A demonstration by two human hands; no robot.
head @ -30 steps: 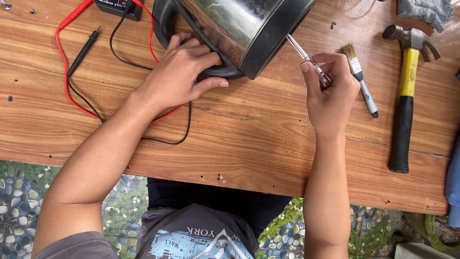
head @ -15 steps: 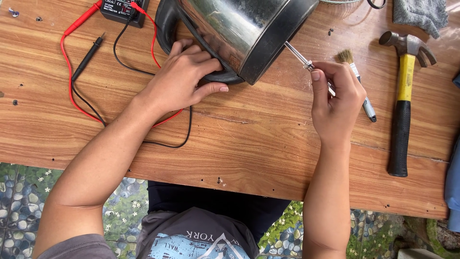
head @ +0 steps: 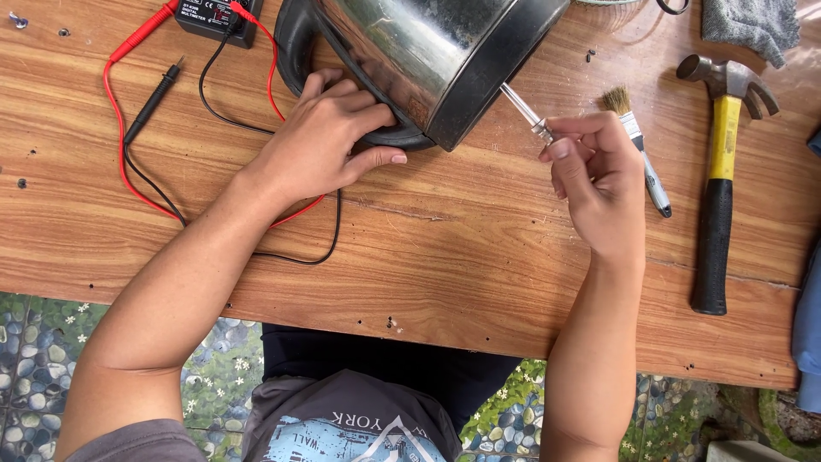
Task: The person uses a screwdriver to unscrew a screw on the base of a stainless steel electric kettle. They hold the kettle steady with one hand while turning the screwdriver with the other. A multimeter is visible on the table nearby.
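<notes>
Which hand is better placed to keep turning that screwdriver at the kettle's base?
Probably the right hand: it grips the screwdriver, tip at the kettle base. The left hand steadies the handle.

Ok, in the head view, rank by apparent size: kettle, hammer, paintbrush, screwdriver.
1. Kettle, cut off by the frame edge.
2. Hammer.
3. Paintbrush and screwdriver: both partly hidden by the right hand, so unranked.

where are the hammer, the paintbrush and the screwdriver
hammer [head: 723,128]: head view, on the yellow neck of the handle
paintbrush [head: 615,100]: head view, on the bristles
screwdriver [head: 518,104]: head view, on the bare metal shaft
</notes>
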